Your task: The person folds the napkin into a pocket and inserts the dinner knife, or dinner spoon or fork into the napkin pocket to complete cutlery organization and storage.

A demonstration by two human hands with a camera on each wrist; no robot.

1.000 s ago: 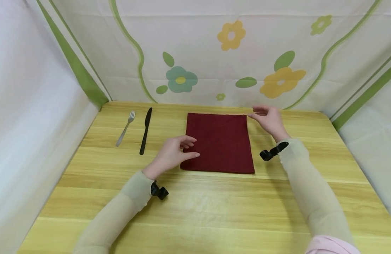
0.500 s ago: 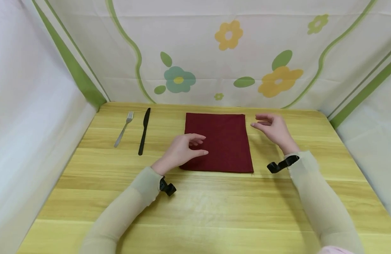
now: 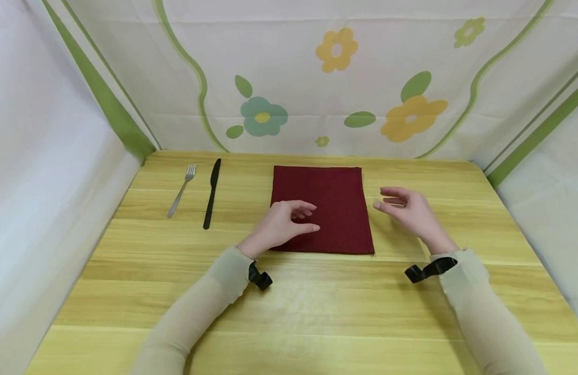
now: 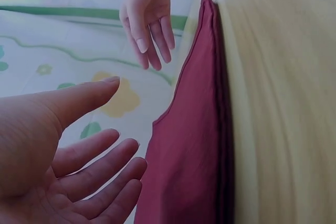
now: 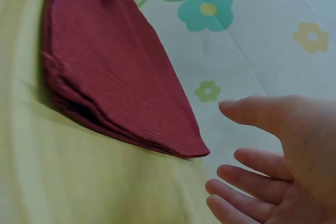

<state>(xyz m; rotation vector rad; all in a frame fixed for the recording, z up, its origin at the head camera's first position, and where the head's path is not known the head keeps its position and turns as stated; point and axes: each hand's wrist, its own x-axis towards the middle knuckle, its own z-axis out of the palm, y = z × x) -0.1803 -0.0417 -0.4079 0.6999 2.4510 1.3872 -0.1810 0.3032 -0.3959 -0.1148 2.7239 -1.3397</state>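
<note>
A dark red folded cloth [image 3: 335, 208] lies flat on the wooden table in the head view. Over its lower left part hovers my left hand [image 3: 284, 224], fingers relaxed and holding nothing. My right hand [image 3: 413, 213] is held off the cloth's right edge, its fingers loosely bent and nothing between them. Layered edges of the cloth [image 5: 115, 72] show in the right wrist view, apart from my right hand [image 5: 278, 166]. In the left wrist view the cloth [image 4: 184, 145] is beyond the fingers of my left hand [image 4: 79, 156].
On the left of the table [image 3: 289, 312] lie a silver fork [image 3: 181, 191] and, beside it, a black knife [image 3: 211, 195]. A white curtain [image 3: 289, 67] with printed flowers stands behind the table, and white cloth hangs at both sides.
My left hand has moved to the right over the cloth. My right hand has drawn away from the cloth's upper right corner, toward me and slightly right. The cloth lies as before.
</note>
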